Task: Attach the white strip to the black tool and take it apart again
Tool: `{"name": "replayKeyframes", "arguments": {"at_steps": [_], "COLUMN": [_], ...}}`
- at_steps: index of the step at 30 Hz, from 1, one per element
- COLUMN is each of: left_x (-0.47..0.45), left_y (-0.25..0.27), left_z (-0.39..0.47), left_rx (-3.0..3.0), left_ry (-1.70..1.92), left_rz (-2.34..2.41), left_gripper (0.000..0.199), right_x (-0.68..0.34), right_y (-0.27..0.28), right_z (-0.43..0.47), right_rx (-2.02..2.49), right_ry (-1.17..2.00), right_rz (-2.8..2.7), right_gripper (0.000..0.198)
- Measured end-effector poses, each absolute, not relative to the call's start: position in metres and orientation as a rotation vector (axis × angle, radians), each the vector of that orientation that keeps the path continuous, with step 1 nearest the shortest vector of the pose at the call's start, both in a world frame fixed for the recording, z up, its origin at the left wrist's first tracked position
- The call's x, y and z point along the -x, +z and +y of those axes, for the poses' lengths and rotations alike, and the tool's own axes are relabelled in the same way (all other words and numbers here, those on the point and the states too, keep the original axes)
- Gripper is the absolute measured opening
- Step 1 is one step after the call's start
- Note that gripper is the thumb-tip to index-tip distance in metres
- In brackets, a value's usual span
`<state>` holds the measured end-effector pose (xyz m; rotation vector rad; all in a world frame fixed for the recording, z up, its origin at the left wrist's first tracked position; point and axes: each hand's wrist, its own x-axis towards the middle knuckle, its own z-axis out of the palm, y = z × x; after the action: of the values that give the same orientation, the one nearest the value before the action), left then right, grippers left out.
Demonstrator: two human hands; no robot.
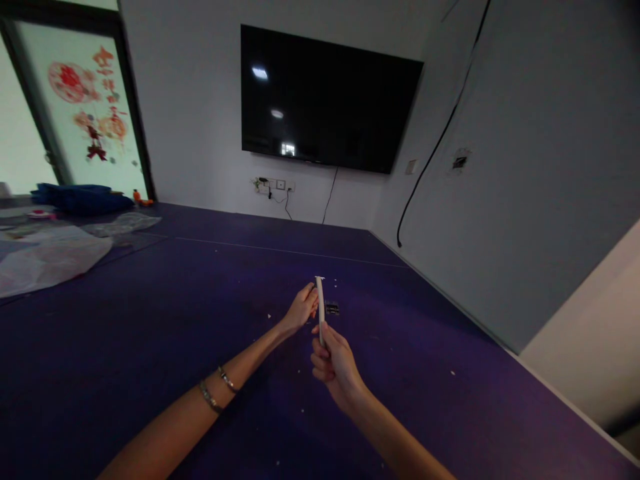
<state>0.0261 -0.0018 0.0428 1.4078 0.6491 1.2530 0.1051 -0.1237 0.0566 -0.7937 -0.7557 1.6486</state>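
In the lower middle, my right hand [337, 363] is closed around the lower end of a slim, pale, slightly curved strip [321, 301]. The strip stands nearly upright, and a small white bit shows at its top. My left hand [301, 308] is closed just left of the strip's upper part, its fingertips at or behind it. What those fingers hold is hidden, though a dark spot shows by the thumb. Right of the strip, a small dark patterned piece [333, 308] lies on the purple surface [225, 300]. Tiny white scraps are scattered around.
Crumpled clear plastic [55, 257] and a dark blue cloth [83, 199] lie at the far left. A large black screen [330, 100] hangs on the wall above several sockets. A black cable [440, 137] dangles along the right wall [545, 167].
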Motion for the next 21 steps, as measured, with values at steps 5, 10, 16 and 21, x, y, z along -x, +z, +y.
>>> {"name": "replayKeyframes", "arguments": {"at_steps": [5, 10, 16, 21], "left_x": [-0.027, -0.029, -0.028, -0.03], "left_y": [0.044, 0.042, 0.042, 0.044], "left_z": [-0.004, -0.006, -0.006, -0.01], "left_rx": [-1.408, -1.42, -1.409, -1.368], "left_ry": [1.239, 1.219, 1.238, 1.216], "left_rz": [0.651, 0.627, 0.672, 0.623], "left_gripper": [0.031, 0.031, 0.031, 0.032], "right_x": [-0.105, -0.106, -0.104, -0.107], "right_y": [0.064, 0.064, 0.06, 0.067], "right_z": [-0.126, -0.118, -0.126, -0.12], "right_rx": [0.771, 0.73, 0.754, 0.738], "right_ry": [1.577, 1.575, 1.605, 1.573], "right_rz": [-0.763, -0.751, -0.753, -0.757], "right_gripper": [0.035, 0.035, 0.036, 0.035]}}
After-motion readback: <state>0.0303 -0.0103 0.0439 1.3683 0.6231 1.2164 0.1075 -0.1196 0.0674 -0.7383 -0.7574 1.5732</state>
